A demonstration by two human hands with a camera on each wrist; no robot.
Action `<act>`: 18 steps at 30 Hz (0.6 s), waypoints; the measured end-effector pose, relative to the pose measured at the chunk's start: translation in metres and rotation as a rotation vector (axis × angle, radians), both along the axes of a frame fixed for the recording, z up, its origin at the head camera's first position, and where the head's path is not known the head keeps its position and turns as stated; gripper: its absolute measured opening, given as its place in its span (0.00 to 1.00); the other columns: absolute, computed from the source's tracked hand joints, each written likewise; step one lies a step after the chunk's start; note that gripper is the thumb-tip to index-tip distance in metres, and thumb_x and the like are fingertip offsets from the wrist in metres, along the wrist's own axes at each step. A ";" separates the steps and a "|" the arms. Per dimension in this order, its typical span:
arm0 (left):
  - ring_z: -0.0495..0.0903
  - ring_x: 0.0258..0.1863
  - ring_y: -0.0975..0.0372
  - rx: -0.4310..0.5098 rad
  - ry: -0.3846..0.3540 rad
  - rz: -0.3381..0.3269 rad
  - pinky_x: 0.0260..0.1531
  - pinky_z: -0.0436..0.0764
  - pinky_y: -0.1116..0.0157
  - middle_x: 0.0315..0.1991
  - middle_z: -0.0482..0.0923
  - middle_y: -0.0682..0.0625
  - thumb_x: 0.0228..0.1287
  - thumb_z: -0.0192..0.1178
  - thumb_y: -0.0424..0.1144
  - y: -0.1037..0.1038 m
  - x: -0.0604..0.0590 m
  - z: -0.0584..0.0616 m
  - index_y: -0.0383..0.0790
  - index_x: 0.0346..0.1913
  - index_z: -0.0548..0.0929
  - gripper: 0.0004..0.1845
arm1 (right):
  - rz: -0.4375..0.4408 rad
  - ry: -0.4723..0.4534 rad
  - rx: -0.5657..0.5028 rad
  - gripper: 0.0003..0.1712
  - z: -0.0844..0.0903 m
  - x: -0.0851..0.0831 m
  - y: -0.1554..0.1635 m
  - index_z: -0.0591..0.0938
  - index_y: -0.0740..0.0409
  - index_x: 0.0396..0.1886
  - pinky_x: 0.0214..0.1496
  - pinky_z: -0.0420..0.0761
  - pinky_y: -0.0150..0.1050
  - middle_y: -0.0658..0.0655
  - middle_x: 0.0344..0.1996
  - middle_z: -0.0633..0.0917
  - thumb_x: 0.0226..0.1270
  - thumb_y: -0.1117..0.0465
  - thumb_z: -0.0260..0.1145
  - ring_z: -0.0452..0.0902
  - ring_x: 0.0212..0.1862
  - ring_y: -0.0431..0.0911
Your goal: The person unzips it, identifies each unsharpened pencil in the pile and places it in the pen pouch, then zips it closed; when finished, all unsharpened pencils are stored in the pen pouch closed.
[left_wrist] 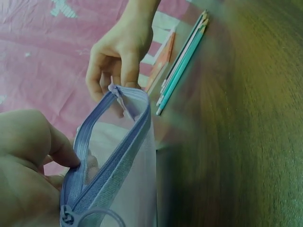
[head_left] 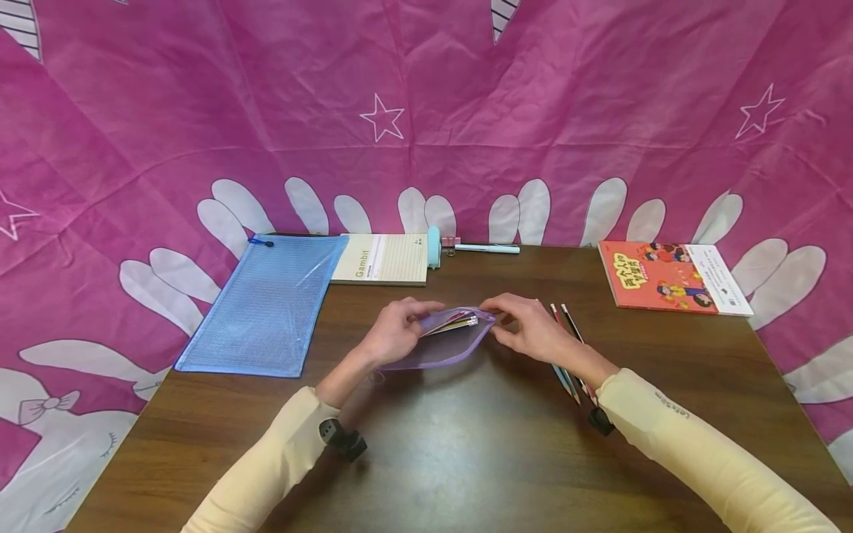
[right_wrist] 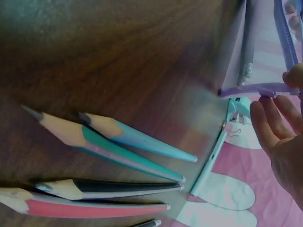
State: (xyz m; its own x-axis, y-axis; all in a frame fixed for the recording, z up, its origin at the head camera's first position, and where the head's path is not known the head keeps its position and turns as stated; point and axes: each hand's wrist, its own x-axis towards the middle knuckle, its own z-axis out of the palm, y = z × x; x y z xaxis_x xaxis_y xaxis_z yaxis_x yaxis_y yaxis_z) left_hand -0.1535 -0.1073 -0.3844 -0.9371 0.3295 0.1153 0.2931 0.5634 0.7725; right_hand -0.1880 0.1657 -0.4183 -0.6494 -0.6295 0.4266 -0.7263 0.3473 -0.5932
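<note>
A purple mesh zipper pouch (head_left: 426, 359) is held above the table with its mouth open. Several pencils (head_left: 460, 323) lie inside, their eraser ends toward the right. My left hand (head_left: 395, 329) pinches the pouch's zipped edge at the left; its thumb and fingers show close up in the left wrist view. At the opposite end, beside the zipper pull (left_wrist: 113, 88), my right hand (head_left: 531, 326) pinches the corner between thumb and fingers. More pencils (right_wrist: 128, 151) rest on the table under the right forearm, with tips toward me.
A blue mesh zipper bag (head_left: 263, 307) lies at the left, against a notepad (head_left: 389, 259). By the back edge are a light-blue stapler-like item (head_left: 434, 248), a pink binder clip (head_left: 450, 242) and a pale-blue pen (head_left: 489, 249). An orange book (head_left: 660, 275) sits back right.
</note>
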 end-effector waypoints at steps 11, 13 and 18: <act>0.80 0.41 0.54 0.127 -0.023 0.086 0.41 0.78 0.61 0.43 0.82 0.42 0.67 0.59 0.30 -0.029 0.002 -0.002 0.31 0.59 0.82 0.19 | -0.098 -0.005 0.003 0.17 0.004 -0.002 -0.004 0.82 0.60 0.45 0.32 0.83 0.36 0.54 0.38 0.84 0.55 0.73 0.72 0.82 0.38 0.48; 0.80 0.43 0.52 0.194 -0.030 0.111 0.42 0.78 0.60 0.45 0.81 0.40 0.69 0.58 0.31 -0.040 0.005 -0.002 0.30 0.61 0.81 0.19 | -0.119 -0.002 -0.002 0.16 0.006 -0.002 -0.005 0.82 0.59 0.44 0.30 0.83 0.35 0.52 0.36 0.84 0.56 0.72 0.72 0.82 0.36 0.47; 0.78 0.52 0.40 0.339 -0.020 0.065 0.53 0.77 0.50 0.51 0.78 0.33 0.63 0.47 0.19 -0.074 0.014 -0.013 0.26 0.60 0.78 0.23 | -0.158 0.017 -0.011 0.13 0.009 -0.003 -0.004 0.82 0.58 0.41 0.28 0.82 0.36 0.52 0.34 0.85 0.57 0.70 0.72 0.82 0.34 0.45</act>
State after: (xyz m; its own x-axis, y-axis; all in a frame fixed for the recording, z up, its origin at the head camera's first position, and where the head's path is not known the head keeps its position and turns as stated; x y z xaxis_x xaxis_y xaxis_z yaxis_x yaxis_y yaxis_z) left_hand -0.1392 -0.1818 -0.3976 -0.9582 0.2147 0.1893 0.2478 0.2909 0.9241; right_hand -0.1911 0.1619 -0.4094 -0.7324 -0.5157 0.4446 -0.6733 0.4516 -0.5854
